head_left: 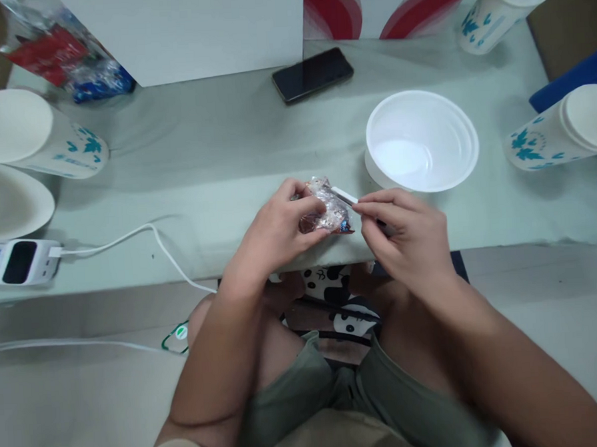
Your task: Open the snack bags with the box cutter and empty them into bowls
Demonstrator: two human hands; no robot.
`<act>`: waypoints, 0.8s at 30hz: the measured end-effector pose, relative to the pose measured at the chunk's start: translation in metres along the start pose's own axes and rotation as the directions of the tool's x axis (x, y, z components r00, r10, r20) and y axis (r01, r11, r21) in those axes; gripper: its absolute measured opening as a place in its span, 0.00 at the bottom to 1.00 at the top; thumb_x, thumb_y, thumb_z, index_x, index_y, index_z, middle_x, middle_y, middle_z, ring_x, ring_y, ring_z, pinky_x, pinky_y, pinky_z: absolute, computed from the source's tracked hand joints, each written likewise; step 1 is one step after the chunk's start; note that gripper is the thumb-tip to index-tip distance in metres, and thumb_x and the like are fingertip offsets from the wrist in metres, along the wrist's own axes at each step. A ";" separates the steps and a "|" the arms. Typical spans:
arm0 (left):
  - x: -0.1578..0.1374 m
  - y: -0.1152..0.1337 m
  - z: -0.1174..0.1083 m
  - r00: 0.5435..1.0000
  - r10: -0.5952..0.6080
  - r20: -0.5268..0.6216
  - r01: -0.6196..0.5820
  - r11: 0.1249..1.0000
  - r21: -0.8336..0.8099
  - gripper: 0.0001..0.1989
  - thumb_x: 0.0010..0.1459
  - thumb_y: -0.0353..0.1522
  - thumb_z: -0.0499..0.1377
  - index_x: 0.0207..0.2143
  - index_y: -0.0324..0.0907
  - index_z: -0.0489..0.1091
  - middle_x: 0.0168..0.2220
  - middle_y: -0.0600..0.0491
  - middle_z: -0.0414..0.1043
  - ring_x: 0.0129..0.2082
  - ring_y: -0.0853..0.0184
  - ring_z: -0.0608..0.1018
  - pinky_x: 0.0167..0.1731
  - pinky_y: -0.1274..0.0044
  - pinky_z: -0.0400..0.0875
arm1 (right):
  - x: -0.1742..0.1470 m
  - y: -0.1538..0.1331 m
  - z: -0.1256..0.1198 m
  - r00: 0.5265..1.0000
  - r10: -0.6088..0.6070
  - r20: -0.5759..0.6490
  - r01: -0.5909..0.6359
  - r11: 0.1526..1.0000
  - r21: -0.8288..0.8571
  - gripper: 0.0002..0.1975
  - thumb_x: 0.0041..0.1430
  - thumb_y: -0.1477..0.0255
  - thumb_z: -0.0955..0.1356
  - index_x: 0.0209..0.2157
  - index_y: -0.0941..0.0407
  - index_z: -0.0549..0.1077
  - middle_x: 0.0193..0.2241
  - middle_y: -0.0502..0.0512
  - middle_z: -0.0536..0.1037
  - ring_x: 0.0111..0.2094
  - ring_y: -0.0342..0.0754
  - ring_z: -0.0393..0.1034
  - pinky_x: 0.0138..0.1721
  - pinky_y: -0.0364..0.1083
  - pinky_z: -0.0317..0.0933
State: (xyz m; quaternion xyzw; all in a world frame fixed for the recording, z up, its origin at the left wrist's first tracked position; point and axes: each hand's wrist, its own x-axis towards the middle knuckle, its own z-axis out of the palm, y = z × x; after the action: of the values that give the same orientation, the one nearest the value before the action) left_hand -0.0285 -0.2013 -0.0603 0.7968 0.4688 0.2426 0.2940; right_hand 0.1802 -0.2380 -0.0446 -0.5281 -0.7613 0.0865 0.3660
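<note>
My left hand (pixel 291 217) is closed around a small crinkled clear plastic packet (pixel 334 211) at the front edge of the table. Reddish-brown and blue printing shows at the packet's lower edge. My right hand (pixel 404 234) pinches a thin white stick-like piece (pixel 344 195) between thumb and fingers. The piece's far end meets the top right of the packet; whether it is inside or only touching, I cannot tell. Just beyond my right hand stands a white plastic bowl (pixel 422 97) with a shiny bare inside.
A black phone (pixel 313 74) lies before a large white box (pixel 193 35). Paper cups (pixel 82 151) stand left, with more cups (pixel 539 134) at right. A power bank (pixel 25 261) with a white cable (pixel 153 231) sits front left. Plastic packaging (pixel 70 62) is at back left.
</note>
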 end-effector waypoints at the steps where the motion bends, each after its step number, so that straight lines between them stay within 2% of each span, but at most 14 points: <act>1: 0.000 0.000 0.001 1.000 0.003 -0.005 -0.003 1.000 0.004 0.08 0.58 0.37 0.68 0.39 0.45 0.78 0.46 0.51 0.69 0.44 0.63 0.77 0.47 0.71 0.74 | -0.001 -0.001 -0.001 1.000 -0.012 -0.013 0.011 1.000 -0.018 0.11 0.61 0.78 0.67 0.38 0.54 0.83 0.39 0.56 0.84 0.37 0.49 0.80 0.38 0.48 0.73; 6: 0.003 0.001 0.006 0.999 0.035 -0.035 -0.035 0.999 0.013 0.08 0.57 0.35 0.68 0.40 0.45 0.79 0.45 0.51 0.69 0.44 0.64 0.77 0.46 0.72 0.74 | 0.000 -0.007 0.006 0.993 -0.052 -0.108 0.042 0.995 -0.092 0.11 0.63 0.78 0.67 0.40 0.55 0.82 0.40 0.57 0.84 0.38 0.49 0.80 0.39 0.47 0.73; 11: 0.003 0.001 0.007 0.999 0.021 -0.046 -0.021 1.000 -0.003 0.08 0.58 0.34 0.68 0.40 0.44 0.79 0.43 0.52 0.70 0.41 0.65 0.77 0.43 0.74 0.74 | -0.002 -0.013 0.009 0.995 -0.095 0.014 0.096 0.987 -0.128 0.12 0.63 0.78 0.66 0.40 0.56 0.82 0.42 0.57 0.84 0.35 0.46 0.79 0.33 0.44 0.71; 13: 0.003 0.001 0.006 0.999 0.010 -0.044 -0.010 1.000 -0.001 0.08 0.57 0.34 0.69 0.39 0.43 0.80 0.43 0.51 0.71 0.41 0.65 0.77 0.43 0.73 0.74 | -0.005 -0.015 0.003 0.995 -0.089 0.048 0.095 0.985 -0.142 0.13 0.63 0.78 0.65 0.40 0.55 0.82 0.42 0.56 0.84 0.34 0.46 0.79 0.34 0.44 0.71; 19: 0.004 0.006 0.005 0.999 -0.026 -0.036 0.027 0.999 0.023 0.07 0.57 0.36 0.69 0.39 0.46 0.81 0.45 0.51 0.73 0.44 0.63 0.78 0.45 0.72 0.74 | -0.021 -0.019 -0.030 0.990 0.048 0.136 -0.038 0.997 -0.071 0.13 0.64 0.76 0.65 0.42 0.50 0.82 0.39 0.55 0.83 0.36 0.48 0.80 0.37 0.47 0.74; 22: 0.004 0.009 0.008 0.997 -0.052 -0.050 0.054 0.998 0.036 0.08 0.57 0.37 0.69 0.39 0.46 0.81 0.46 0.51 0.73 0.43 0.64 0.78 0.44 0.72 0.74 | -0.030 -0.017 -0.047 0.973 0.068 0.220 -0.054 0.996 -0.068 0.12 0.64 0.75 0.67 0.44 0.49 0.80 0.41 0.54 0.82 0.39 0.50 0.80 0.40 0.48 0.75; 24: 0.005 0.010 0.009 0.997 -0.057 -0.057 0.060 0.997 0.044 0.08 0.57 0.38 0.69 0.38 0.46 0.80 0.46 0.50 0.73 0.42 0.64 0.78 0.44 0.72 0.74 | -0.035 -0.014 -0.059 0.958 0.083 0.276 -0.065 0.995 -0.075 0.11 0.65 0.74 0.67 0.45 0.48 0.80 0.41 0.54 0.82 0.39 0.50 0.80 0.38 0.48 0.74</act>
State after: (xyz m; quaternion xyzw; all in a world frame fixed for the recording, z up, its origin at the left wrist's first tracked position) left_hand -0.0146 -0.2032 -0.0595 0.7822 0.5055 0.2450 0.2694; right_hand 0.2148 -0.2891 -0.0110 -0.5505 -0.7874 0.1487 0.2344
